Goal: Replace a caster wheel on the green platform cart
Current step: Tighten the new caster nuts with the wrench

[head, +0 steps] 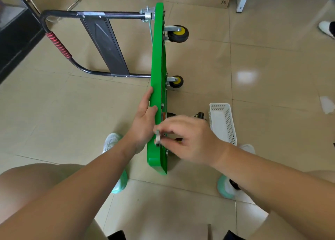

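Flat left hand (145, 116) braces the green cart (157, 58) on edge; right hand (188, 138), toward six o'clock, pinches a small metal part (157, 137).

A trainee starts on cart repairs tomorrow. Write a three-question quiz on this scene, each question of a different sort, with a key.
1. True or false: the green platform cart stands level on all its wheels.
2. Pick one. The left hand: A) hangs idle away from the cart; B) rests against the cart with straight fingers; C) is clenched in a fist, holding nothing.
3. Short answer: which hand pinches the small metal part at the cart's near end?

Key
1. False: it is tipped up on one long edge, with its wheels pointing sideways.
2. B
3. The right hand.
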`<move>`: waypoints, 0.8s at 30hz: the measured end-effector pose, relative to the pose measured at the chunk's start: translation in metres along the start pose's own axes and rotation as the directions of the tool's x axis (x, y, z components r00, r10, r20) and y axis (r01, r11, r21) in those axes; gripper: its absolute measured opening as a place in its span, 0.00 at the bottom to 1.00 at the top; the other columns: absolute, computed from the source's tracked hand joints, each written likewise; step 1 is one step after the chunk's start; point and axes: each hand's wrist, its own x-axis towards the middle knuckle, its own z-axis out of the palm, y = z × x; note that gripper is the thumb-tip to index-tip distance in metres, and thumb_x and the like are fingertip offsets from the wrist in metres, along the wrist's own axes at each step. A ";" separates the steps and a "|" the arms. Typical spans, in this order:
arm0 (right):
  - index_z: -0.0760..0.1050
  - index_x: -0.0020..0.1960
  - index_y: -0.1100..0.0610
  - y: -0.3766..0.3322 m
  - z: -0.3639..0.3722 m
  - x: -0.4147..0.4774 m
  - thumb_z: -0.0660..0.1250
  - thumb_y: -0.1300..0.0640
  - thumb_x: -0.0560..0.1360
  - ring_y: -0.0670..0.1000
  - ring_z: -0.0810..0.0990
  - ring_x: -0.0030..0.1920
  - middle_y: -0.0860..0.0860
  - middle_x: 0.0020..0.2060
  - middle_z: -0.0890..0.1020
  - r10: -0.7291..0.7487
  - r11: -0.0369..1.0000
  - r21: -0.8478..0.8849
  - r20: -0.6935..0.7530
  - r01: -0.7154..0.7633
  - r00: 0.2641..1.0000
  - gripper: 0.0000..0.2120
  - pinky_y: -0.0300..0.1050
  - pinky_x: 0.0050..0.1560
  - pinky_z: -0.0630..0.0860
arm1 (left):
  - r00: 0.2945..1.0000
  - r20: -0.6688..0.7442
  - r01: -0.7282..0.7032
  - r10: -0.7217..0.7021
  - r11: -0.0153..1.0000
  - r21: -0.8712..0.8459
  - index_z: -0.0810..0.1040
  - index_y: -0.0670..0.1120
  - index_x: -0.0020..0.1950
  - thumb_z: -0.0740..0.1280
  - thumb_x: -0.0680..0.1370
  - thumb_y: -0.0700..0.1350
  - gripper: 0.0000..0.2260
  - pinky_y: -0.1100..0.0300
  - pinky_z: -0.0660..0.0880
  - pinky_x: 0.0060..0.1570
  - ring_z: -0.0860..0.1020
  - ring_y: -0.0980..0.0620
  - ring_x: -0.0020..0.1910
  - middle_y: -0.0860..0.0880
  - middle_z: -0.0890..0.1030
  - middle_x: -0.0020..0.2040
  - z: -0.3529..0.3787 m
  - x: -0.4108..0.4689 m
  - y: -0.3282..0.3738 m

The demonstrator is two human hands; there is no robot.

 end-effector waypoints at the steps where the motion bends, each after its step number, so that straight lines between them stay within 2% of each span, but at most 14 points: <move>1: 0.84 0.50 0.65 -0.002 0.002 -0.004 0.73 0.63 0.75 0.49 0.83 0.50 0.56 0.48 0.86 -0.031 1.000 -0.003 0.040 0.031 0.999 0.06 0.37 0.59 0.77 | 1.000 0.002 0.000 0.000 1.000 0.015 0.58 0.59 0.82 0.53 0.85 0.41 0.26 0.71 0.73 0.53 0.77 0.64 0.55 0.58 0.75 0.66 -0.001 0.000 0.001; 4: 0.84 0.50 0.66 -0.003 0.000 -0.008 0.77 0.68 0.71 0.50 0.84 0.50 0.57 0.47 0.87 -0.027 0.999 -0.020 0.032 0.027 0.999 0.08 0.39 0.58 0.79 | 1.000 0.009 -0.010 0.010 0.999 0.037 0.58 0.60 0.81 0.53 0.85 0.43 0.25 0.74 0.73 0.50 0.77 0.66 0.52 0.62 0.74 0.65 -0.003 0.004 0.002; 8: 0.84 0.49 0.67 0.000 -0.009 -0.009 0.79 0.70 0.68 0.53 0.85 0.45 0.57 0.45 0.86 0.115 0.993 -0.022 -0.091 -0.118 0.989 0.10 0.48 0.49 0.83 | 1.000 0.006 -0.024 0.023 0.999 0.030 0.59 0.61 0.81 0.54 0.83 0.43 0.27 0.70 0.74 0.51 0.78 0.61 0.54 0.65 0.74 0.65 -0.001 0.006 -0.002; 11: 0.85 0.50 0.67 -0.002 -0.010 -0.016 0.79 0.70 0.68 0.54 0.87 0.47 0.58 0.46 0.87 0.097 0.995 -0.013 -0.074 -0.098 0.992 0.11 0.51 0.49 0.84 | 1.000 0.005 -0.031 0.031 0.999 0.035 0.59 0.62 0.80 0.54 0.81 0.45 0.27 0.68 0.76 0.49 0.78 0.63 0.49 0.76 0.75 0.54 -0.001 0.007 -0.006; 13: 0.84 0.49 0.66 -0.003 -0.008 -0.021 0.79 0.70 0.68 0.55 0.87 0.48 0.58 0.48 0.87 0.046 0.999 -0.011 -0.046 -0.046 0.998 0.10 0.50 0.51 0.83 | 1.000 0.007 -0.030 0.029 0.999 0.027 0.59 0.62 0.80 0.54 0.82 0.45 0.27 0.66 0.76 0.48 0.77 0.63 0.47 0.79 0.76 0.49 -0.001 0.007 -0.007; 16: 0.84 0.49 0.66 -0.002 -0.010 -0.022 0.78 0.69 0.70 0.54 0.87 0.50 0.58 0.49 0.87 0.055 0.998 0.005 -0.029 -0.055 0.998 0.09 0.48 0.53 0.83 | 1.000 0.012 -0.024 0.024 1.000 -0.002 0.59 0.62 0.80 0.53 0.82 0.44 0.27 0.63 0.77 0.49 0.77 0.61 0.47 0.78 0.76 0.47 -0.001 0.007 -0.008; 18: 0.84 0.50 0.65 0.001 -0.011 -0.019 0.80 0.69 0.69 0.53 0.87 0.48 0.57 0.48 0.87 0.106 0.994 -0.012 -0.057 -0.107 0.993 0.11 0.48 0.51 0.83 | 0.999 0.017 -0.029 0.029 1.000 0.002 0.59 0.63 0.80 0.54 0.81 0.45 0.28 0.67 0.76 0.47 0.77 0.62 0.46 0.78 0.76 0.47 -0.001 0.007 -0.007; 20: 0.85 0.51 0.65 0.005 -0.011 -0.013 0.80 0.68 0.68 0.50 0.86 0.46 0.56 0.46 0.86 0.166 0.986 0.013 -0.071 -0.166 0.984 0.12 0.46 0.48 0.83 | 0.999 0.015 -0.034 0.033 0.999 0.007 0.59 0.62 0.80 0.54 0.80 0.47 0.28 0.72 0.75 0.45 0.77 0.65 0.47 0.75 0.76 0.52 -0.001 0.007 -0.006; 24: 0.84 0.52 0.66 0.014 -0.011 -0.001 0.79 0.67 0.70 0.49 0.87 0.47 0.58 0.47 0.85 0.267 0.959 0.121 -0.082 -0.256 0.960 0.11 0.43 0.51 0.84 | 0.999 0.018 -0.029 0.029 1.000 0.004 0.58 0.61 0.81 0.54 0.83 0.43 0.27 0.77 0.71 0.43 0.77 0.69 0.50 0.66 0.74 0.61 -0.001 0.007 -0.006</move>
